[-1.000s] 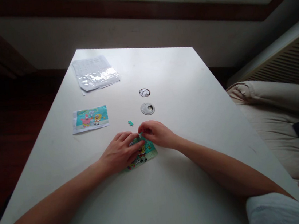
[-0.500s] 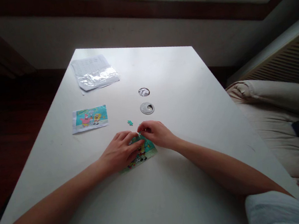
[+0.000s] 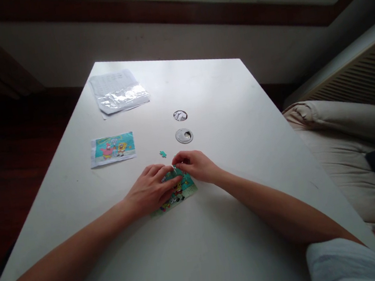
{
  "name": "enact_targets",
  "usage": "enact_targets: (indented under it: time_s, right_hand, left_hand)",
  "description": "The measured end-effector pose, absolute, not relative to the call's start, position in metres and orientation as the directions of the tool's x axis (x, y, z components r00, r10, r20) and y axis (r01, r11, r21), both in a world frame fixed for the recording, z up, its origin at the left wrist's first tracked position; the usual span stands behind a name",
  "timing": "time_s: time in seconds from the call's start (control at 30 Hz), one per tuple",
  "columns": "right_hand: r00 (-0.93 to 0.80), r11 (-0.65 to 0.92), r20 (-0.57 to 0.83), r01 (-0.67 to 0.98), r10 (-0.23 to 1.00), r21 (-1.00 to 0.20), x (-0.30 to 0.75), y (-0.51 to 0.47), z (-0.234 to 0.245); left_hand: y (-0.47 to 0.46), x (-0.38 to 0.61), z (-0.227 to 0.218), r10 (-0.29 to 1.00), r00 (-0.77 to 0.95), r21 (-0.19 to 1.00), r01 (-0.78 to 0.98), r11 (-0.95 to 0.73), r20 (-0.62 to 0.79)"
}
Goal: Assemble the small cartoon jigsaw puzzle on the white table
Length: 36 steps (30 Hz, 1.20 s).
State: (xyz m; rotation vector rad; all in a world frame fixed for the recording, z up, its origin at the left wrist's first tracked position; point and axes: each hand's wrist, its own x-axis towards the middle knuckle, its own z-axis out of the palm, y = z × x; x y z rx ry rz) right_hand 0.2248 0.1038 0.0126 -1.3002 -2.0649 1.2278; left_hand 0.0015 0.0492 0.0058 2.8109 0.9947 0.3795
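A small cartoon jigsaw puzzle [image 3: 180, 194] lies on the white table [image 3: 220, 228] in front of me. My left hand [image 3: 150, 189] rests flat on the puzzle's left part, fingers stretched out and covering much of it. My right hand [image 3: 194, 166] is curled at the puzzle's top edge, its fingertips pinched together on a small piece I can barely make out. A loose teal puzzle piece [image 3: 163, 154] lies on the table just beyond both hands.
A cartoon reference picture [image 3: 112, 149] lies to the left. A plastic bag over a paper sheet [image 3: 119, 93] sits at the far left. Two round cable ports [image 3: 184, 135] [image 3: 180, 115] are set in the table. A cushioned seat [image 3: 353, 137] stands to the right.
The hands have hardly moved. My right hand's fingertips have shifted very slightly at the puzzle's top edge.
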Motion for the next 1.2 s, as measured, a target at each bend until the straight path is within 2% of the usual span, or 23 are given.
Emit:
enact_targets:
  time_s: [0.27, 0.6, 1.0, 1.07, 1.2]
  right_hand:
    - [-0.457, 0.164, -0.1, 0.504, 0.884, -0.848, 0.223, 0.101, 0.009]
    - [-0.39, 0.17, -0.049, 0.506, 0.919, -0.846, 0.22, 0.094, 0.006]
    - [-0.417, 0.373, 0.138, 0.559, 0.898, -0.741, 0.214, 0.089, 0.003]
    - [-0.414, 0.355, 0.119, 0.561, 0.903, -0.748, 0.214, 0.09, 0.004]
    - [-0.46, 0.27, -0.031, 0.573, 0.887, -0.774, 0.218, 0.098, 0.014]
  left_hand:
    - [0.048, 0.002, 0.01, 0.624, 0.76, 0.18, 0.598, -0.781, 0.185]
    - [0.048, 0.003, 0.011, 0.64, 0.751, 0.206, 0.609, -0.766, 0.163]
    - [0.049, 0.002, 0.012, 0.626, 0.765, 0.206, 0.595, -0.777, 0.153]
    - [0.049, 0.003, 0.012, 0.624, 0.767, 0.209, 0.592, -0.779, 0.153]
    - [0.05, 0.002, 0.011, 0.612, 0.772, 0.216, 0.577, -0.788, 0.169]
